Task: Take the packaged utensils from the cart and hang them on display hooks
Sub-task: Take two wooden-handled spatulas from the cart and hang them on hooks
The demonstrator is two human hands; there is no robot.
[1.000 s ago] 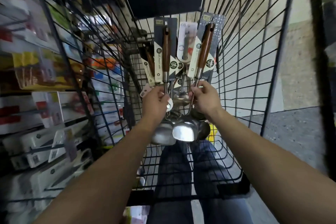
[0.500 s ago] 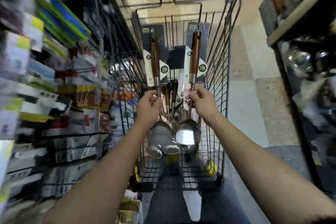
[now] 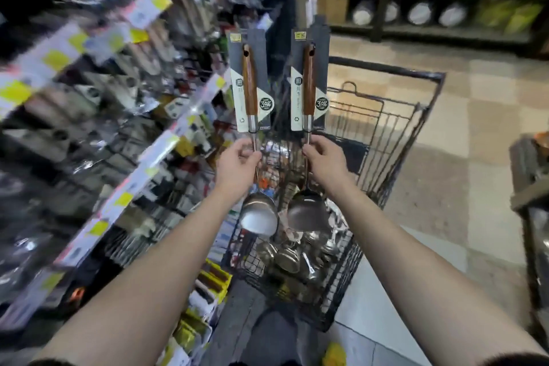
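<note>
My left hand pinches the thin metal stem of a packaged ladle with a brown wooden handle on a dark and white card, held upright. My right hand pinches the stem of a packaged steel spatula with the same kind of card. Both utensils are raised side by side above the black wire cart. Several more steel utensils lie at the cart's bottom. The display hooks on the left rack are blurred.
A display rack full of hanging packaged goods with yellow price tags fills the left side, blurred. Dark shelves with round pans stand at the back right. Another shelf unit is at the right edge. Tiled floor lies between.
Both hands have lifted the ladle and the spatula up out of the cart. My view has risen and swung, so the cart now lies below and the left rack is closer.
</note>
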